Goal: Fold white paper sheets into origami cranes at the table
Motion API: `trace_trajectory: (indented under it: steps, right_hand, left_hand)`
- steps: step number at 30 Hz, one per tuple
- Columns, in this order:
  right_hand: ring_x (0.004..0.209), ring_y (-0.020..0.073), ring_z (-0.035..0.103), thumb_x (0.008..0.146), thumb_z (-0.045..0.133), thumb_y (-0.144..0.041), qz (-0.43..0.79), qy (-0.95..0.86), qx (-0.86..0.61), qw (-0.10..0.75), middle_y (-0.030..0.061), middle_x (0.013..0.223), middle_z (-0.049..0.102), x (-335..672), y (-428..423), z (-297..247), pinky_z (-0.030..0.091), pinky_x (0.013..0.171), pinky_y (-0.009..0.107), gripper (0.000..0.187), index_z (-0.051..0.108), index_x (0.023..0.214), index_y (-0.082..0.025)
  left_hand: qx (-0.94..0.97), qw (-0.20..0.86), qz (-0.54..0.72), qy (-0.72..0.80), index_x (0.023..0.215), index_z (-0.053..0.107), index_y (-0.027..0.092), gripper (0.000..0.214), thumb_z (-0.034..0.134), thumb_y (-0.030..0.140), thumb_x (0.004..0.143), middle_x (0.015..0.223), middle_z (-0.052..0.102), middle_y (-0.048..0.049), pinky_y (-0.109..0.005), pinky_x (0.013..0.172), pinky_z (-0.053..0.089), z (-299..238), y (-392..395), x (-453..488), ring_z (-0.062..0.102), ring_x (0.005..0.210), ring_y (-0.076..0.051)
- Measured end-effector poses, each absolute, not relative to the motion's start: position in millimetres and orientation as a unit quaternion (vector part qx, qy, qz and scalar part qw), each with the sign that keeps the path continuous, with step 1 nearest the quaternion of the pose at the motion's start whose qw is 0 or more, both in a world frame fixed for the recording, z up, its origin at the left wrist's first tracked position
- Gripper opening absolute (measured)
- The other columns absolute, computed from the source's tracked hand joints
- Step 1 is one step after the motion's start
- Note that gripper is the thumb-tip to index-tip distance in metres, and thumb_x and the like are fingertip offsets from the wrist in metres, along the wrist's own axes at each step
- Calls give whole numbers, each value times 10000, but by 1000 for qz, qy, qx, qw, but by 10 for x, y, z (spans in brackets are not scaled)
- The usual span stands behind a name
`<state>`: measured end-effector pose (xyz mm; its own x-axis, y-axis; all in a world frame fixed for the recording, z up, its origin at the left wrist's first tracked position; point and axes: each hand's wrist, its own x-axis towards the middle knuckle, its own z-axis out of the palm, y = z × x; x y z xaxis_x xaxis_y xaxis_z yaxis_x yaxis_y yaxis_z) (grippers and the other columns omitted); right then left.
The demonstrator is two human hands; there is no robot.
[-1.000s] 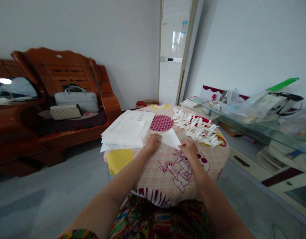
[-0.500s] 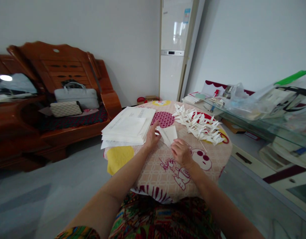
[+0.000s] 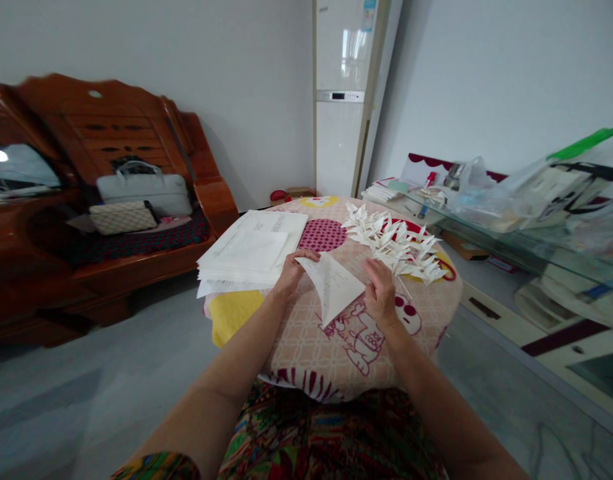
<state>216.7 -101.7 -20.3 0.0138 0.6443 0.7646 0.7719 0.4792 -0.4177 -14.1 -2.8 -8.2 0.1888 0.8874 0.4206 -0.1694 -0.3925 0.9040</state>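
Note:
A white sheet of paper (image 3: pixel 334 283), folded to a triangle-like shape with faint print on it, is spread between my hands above the table. My left hand (image 3: pixel 290 272) is closed on its upper left corner, fingers on top. At its right corner, the curled fingers and thumb of my right hand (image 3: pixel 380 293) meet the paper; the exact pinch is partly hidden. Just beyond my right hand lies a cluster of several folded paper cranes (image 3: pixel 394 243). Beside my left hand sits a thick stack of printed paper sheets (image 3: pixel 251 250).
A patterned cloth covers the round table (image 3: pixel 296 347). To the right, a glass-topped cabinet (image 3: pixel 526 247) carries plastic bags and papers. A carved wooden chair (image 3: pixel 121 113) with a grey bag (image 3: pixel 144 193) stands left. A tall white air conditioner (image 3: pixel 339 140) is behind.
The paper has opened out from a smaller folded shape into a larger one. My left hand has moved slightly left and my right hand to the right, so they are farther apart.

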Motion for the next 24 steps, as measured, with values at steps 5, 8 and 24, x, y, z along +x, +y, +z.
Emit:
trace_trajectory:
  steps: [5, 8, 24]
  right_hand:
    - [1379, 288, 446, 703, 406, -34, -62, -736, -488, 465, 90, 1379, 609, 2209, -1011, -254, 347, 1159, 550, 646, 664, 1270, -204]
    - [1389, 296, 434, 662, 439, -18, -52, -768, -470, 431, 84, 1410, 592, 2137, -1045, -248, 367, 1147, 552, 711, 645, 1314, -214]
    - [1405, 290, 436, 720, 489, -38, -114, -776, -527, 326, 18, 1336, 680, 2223, -1179, -83, 192, 1230, 555, 557, 735, 1182, -226]
  left_hand:
    - [530, 521, 597, 301, 693, 679, 154, 515, 810, 642, 596, 970, 719, -115, -295, 736, 499, -87, -23, -127, 659, 893, -219]
    - [491, 537, 604, 325, 718, 664, 159, 386, 838, 474, 579, 976, 729, -87, -292, 741, 503, -83, -12, -129, 667, 866, -200]
    - [638, 460, 537, 305, 748, 752, 160, 252, 797, 398, 675, 1041, 734, -112, -297, 751, 521, -25, -72, -330, 674, 922, -224]
